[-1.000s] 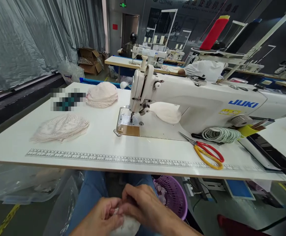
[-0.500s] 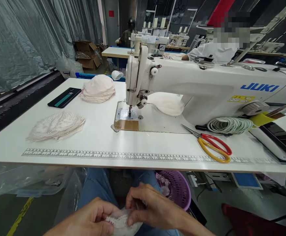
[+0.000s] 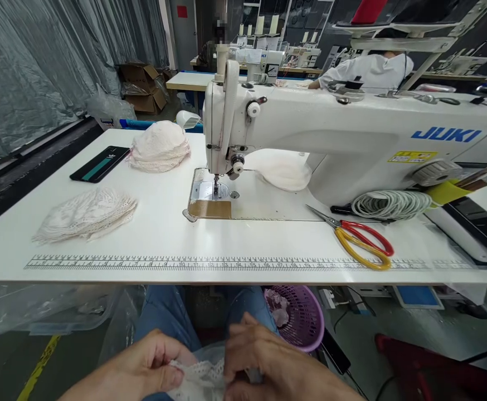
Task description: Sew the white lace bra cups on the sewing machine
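Over my lap, at the bottom of the head view, a piece of white lace fabric (image 3: 204, 376) stretches between both hands. My left hand (image 3: 155, 365) pinches its left edge between thumb and fingers. On the other side my right hand (image 3: 260, 356) grips the fabric with curled fingers; its fingertips are partly hidden and slightly blurred. The fabric's lower part runs out of the frame. Above the hands, the white table (image 3: 160, 245) carries a JUKI sewing machine (image 3: 310, 125) and a flat stack of lace pieces (image 3: 87, 214) at the left.
A taller stack of pale fabric pieces (image 3: 160, 146) sits beside a dark phone (image 3: 100, 164). Scissors (image 3: 358, 242) lie near the table's front edge, by a coiled cord (image 3: 389, 205). Below stands a purple basket (image 3: 306, 320) with scraps. A person in white (image 3: 364, 72) sits behind the machine.
The lace fabric and both hands have shifted slightly down. My right hand has turned, with its back more toward the camera. The camera view has moved a little.
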`<state>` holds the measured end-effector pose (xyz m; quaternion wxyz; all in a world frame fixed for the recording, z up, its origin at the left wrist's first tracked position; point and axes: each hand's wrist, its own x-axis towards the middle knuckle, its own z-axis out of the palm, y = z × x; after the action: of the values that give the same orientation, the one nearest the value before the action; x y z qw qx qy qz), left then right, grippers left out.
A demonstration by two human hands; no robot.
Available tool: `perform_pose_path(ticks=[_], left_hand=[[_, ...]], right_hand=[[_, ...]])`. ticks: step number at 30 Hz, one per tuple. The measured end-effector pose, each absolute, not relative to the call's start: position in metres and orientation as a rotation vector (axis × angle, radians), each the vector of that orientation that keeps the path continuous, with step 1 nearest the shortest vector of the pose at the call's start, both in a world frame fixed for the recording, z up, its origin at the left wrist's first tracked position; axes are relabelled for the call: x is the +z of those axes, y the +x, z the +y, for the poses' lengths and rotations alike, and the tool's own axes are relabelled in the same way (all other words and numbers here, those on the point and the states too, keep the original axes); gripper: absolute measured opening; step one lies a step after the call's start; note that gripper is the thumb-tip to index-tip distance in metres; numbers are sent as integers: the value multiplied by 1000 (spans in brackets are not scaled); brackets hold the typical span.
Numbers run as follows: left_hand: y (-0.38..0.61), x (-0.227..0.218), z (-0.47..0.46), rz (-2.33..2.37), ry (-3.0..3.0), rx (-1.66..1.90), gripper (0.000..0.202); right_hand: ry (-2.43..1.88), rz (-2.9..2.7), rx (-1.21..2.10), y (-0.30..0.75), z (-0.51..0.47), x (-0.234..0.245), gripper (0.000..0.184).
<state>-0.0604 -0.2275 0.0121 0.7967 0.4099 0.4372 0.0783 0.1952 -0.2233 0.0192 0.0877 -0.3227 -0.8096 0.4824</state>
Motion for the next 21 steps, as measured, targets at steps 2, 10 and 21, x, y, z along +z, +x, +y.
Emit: perform_pose_path(ticks=[2, 10, 21], left_hand=[[-61, 12, -228, 928, 853, 176, 45], [-57, 20, -224, 910, 842, 167, 49], [-71, 5, -227, 931, 914, 148, 49]], right_hand=[[-972, -2423, 1364, 194, -221, 16, 16], [-1124, -2554, 1177, 189, -217, 3, 22], [-978, -2320, 1659, 171, -211, -3, 51]])
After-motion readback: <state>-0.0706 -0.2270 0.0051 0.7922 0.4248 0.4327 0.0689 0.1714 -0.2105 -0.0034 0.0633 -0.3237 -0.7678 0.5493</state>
